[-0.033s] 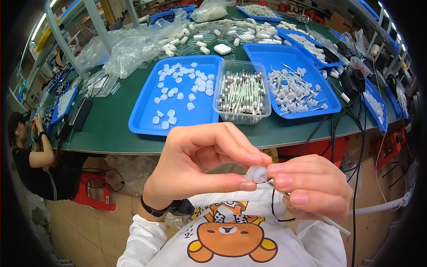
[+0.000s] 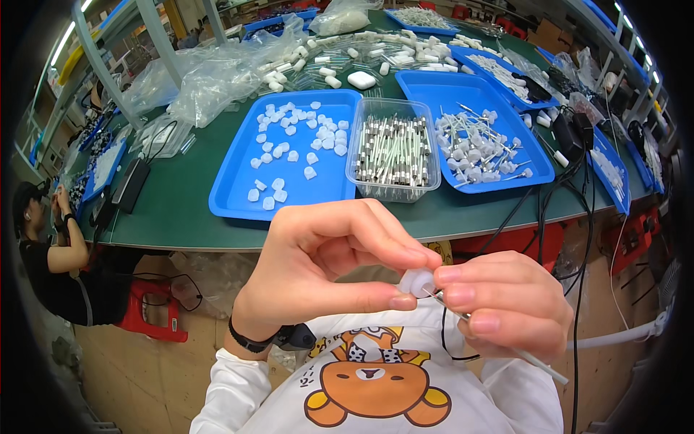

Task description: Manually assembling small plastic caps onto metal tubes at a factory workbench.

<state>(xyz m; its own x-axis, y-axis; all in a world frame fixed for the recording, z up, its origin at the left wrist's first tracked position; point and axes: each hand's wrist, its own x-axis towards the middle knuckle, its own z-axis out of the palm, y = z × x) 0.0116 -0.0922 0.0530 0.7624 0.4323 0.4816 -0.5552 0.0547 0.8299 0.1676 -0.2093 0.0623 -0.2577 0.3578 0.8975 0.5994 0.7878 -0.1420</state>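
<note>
Left hand [image 2: 318, 271] pinches a small white cap [image 2: 416, 281] between thumb and forefinger, near the chest. Right hand [image 2: 506, 304] grips a thin, apparently glass tube [image 2: 499, 341] at the cap.

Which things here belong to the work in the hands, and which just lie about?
In the work:
- left hand pinching a small white cap
- right hand holding a thin rod at that cap
- blue tray of similar caps
- clear tub of tubes

Lying about:
- plastic bags
- black cables
- red stool
</note>
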